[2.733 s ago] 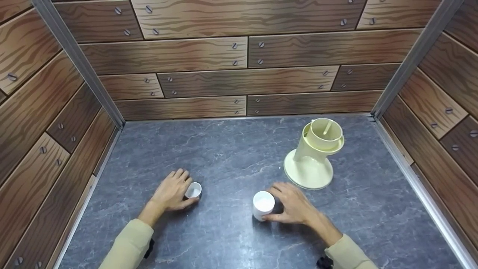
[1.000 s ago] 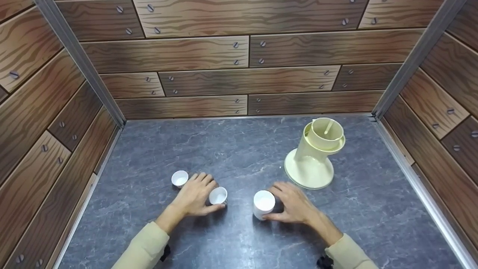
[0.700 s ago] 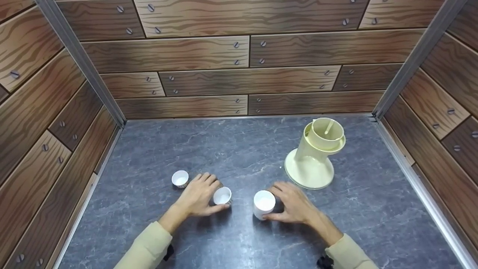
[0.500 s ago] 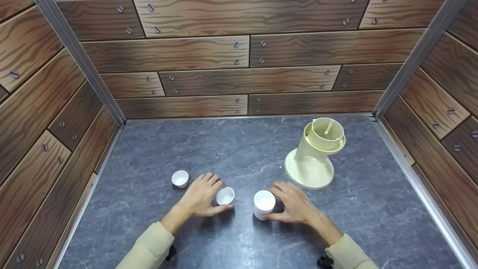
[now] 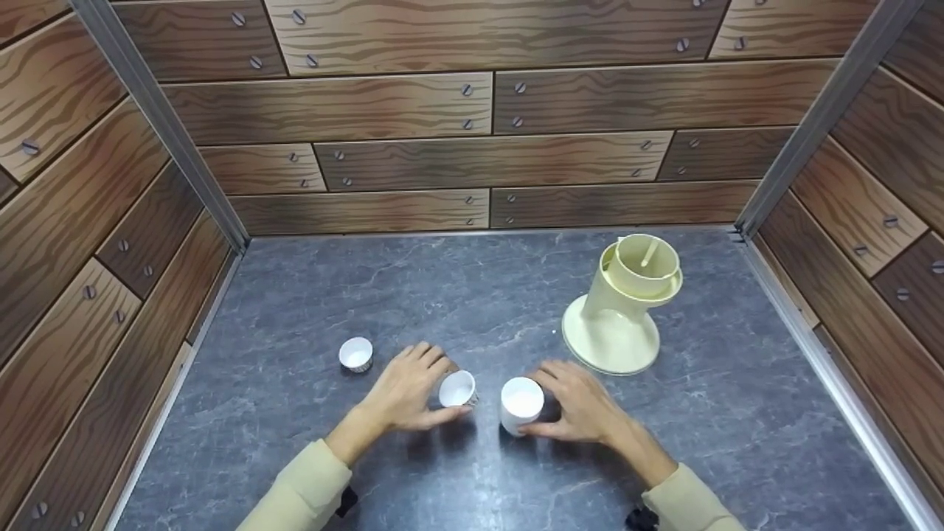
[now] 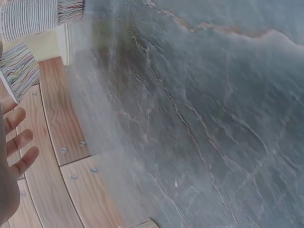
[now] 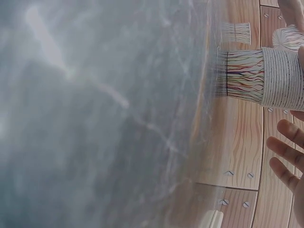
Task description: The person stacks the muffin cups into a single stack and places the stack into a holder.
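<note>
My left hand (image 5: 448,385) holds a small white paper cup (image 5: 458,389) between thumb and fingers, just left of a stack of white paper cups (image 5: 521,403). My right hand (image 5: 532,403) grips that stack from its right side, upright on the grey stone table (image 5: 472,295). In the left wrist view the held cup (image 6: 17,71) shows thin coloured stripes, and the stack (image 6: 28,18) is beside it. The right wrist view shows the striped stack (image 7: 263,78) side-on with my fingers (image 7: 285,152) near it.
A second small white cup (image 5: 356,354) stands alone on the table to the left of my left hand. A cream plastic stand with a cup-shaped top (image 5: 619,310) stands behind my right hand. Wood-patterned walls (image 5: 472,147) close off the back and both sides.
My left hand has moved the small cup to the right, close to the stack, leaving another small cup behind on the left. The right hand and stack have stayed put.
</note>
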Demonstrator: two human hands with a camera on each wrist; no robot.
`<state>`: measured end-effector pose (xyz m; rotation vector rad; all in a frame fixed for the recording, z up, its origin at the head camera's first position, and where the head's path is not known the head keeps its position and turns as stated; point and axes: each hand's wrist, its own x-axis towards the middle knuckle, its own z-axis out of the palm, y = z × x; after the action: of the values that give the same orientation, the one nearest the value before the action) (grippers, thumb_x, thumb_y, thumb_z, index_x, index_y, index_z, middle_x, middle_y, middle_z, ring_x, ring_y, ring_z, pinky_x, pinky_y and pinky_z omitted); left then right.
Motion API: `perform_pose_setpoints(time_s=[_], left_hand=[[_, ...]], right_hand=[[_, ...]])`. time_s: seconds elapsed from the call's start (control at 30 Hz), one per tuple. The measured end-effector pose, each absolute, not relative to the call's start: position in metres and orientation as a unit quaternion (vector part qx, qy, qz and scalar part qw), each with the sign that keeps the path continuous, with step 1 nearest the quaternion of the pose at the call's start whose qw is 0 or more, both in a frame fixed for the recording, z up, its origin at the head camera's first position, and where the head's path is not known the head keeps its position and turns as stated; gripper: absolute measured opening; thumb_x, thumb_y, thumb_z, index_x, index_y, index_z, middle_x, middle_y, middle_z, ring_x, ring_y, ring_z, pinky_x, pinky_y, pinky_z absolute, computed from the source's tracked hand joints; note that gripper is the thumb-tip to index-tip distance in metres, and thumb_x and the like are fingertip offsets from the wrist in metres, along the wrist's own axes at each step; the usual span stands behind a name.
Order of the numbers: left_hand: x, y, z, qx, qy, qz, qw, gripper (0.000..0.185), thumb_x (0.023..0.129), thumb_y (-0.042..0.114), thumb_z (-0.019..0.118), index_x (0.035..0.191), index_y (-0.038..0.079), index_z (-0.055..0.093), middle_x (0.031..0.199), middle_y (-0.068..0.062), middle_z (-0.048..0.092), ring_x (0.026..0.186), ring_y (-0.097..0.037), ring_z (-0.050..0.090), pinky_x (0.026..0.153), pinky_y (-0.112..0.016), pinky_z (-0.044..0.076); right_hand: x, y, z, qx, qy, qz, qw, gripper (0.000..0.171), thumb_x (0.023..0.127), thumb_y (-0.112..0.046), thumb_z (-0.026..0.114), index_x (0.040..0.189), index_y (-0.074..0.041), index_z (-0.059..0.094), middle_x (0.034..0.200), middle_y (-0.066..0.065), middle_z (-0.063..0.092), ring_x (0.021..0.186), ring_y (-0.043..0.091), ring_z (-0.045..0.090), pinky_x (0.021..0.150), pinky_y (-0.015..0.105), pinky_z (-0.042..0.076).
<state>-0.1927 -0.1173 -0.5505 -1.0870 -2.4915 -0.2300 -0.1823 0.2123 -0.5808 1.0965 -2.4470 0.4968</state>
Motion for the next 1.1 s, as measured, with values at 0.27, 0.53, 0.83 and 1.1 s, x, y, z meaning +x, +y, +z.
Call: perform_pose_setpoints(time_s=[0.27,0.53,0.83,1.1], left_hand=[[-0.192,-0.111,-0.549,-0.401,-0.884,-0.108,0.216,0.056,0.089,0.074,0.064,0.112,0.022,0.068,0.107,0.004,0.067,0.095,-0.015,0.059,0.084,-0.034,0.053],[-0.192,-0.107,-0.544,-0.409,-0.873,-0.120,0.235,0.055,0.088,0.073,0.067,0.109,0.022,0.067,0.105,0.005,0.066,0.091,-0.014,0.058,0.080,-0.032,0.051],[-0.192,-0.101,-0.536,-0.413,-0.873,-0.123,0.229,0.057,0.088,0.074,0.066,0.109,0.021,0.066,0.105,0.004,0.066,0.092,-0.014,0.057,0.083,-0.032,0.053],[-0.192,-0.095,-0.531,-0.420,-0.870,-0.124,0.229,0.058,0.089,0.076,0.063,0.110,0.021,0.066,0.106,0.004,0.067,0.095,-0.014,0.059,0.083,-0.031,0.053]], right_hand=[[-0.181,0.212,-0.581,0.387,-0.882,0.177,0.201,0.069,0.075,-0.072,0.083,0.116,-0.018,0.071,0.110,-0.001,0.070,0.099,0.016,0.067,0.086,0.036,0.056],[-0.181,0.212,-0.582,0.392,-0.877,0.186,0.205,0.067,0.075,-0.070,0.084,0.115,-0.018,0.071,0.107,-0.002,0.070,0.096,0.015,0.066,0.084,0.035,0.055],[-0.182,0.212,-0.581,0.393,-0.876,0.188,0.207,0.067,0.074,-0.071,0.084,0.114,-0.019,0.071,0.105,-0.004,0.069,0.095,0.013,0.066,0.083,0.033,0.055],[-0.182,0.212,-0.581,0.396,-0.875,0.184,0.211,0.067,0.073,-0.071,0.084,0.114,-0.020,0.070,0.105,-0.004,0.069,0.095,0.013,0.065,0.082,0.032,0.054]])
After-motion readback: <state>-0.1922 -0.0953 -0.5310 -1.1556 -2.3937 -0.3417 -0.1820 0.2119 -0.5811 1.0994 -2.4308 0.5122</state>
